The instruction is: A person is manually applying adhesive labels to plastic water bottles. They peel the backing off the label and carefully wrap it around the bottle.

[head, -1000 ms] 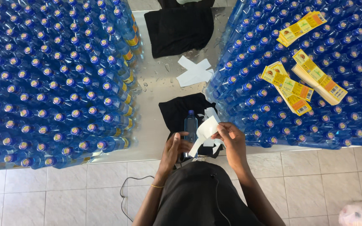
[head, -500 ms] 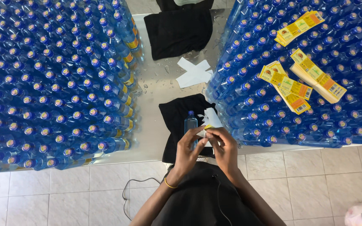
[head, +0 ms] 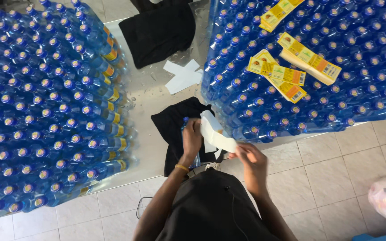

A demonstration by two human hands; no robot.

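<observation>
My left hand (head: 192,138) is wrapped around a clear water bottle (head: 186,122) with a blue cap, standing on a black cloth (head: 171,118) at the table's near edge. My right hand (head: 249,157) pinches one end of a white strip of label backing (head: 217,135), which stretches from the bottle out to the right. A bit of yellow label shows where the strip meets the bottle. Most of the bottle is hidden behind my left hand.
Dense blocks of blue-capped water bottles stand left (head: 45,107) and right (head: 318,89) on a shiny table (head: 146,111). Yellow label stacks (head: 291,67) lie on the right block. White paper scraps (head: 183,76) and another black cloth (head: 159,31) lie farther back. Tiled floor (head: 331,165) is below.
My right hand has moved away to the right and down, pulling the white backing strip out from the bottle. My left hand has stayed closed on the bottle.
</observation>
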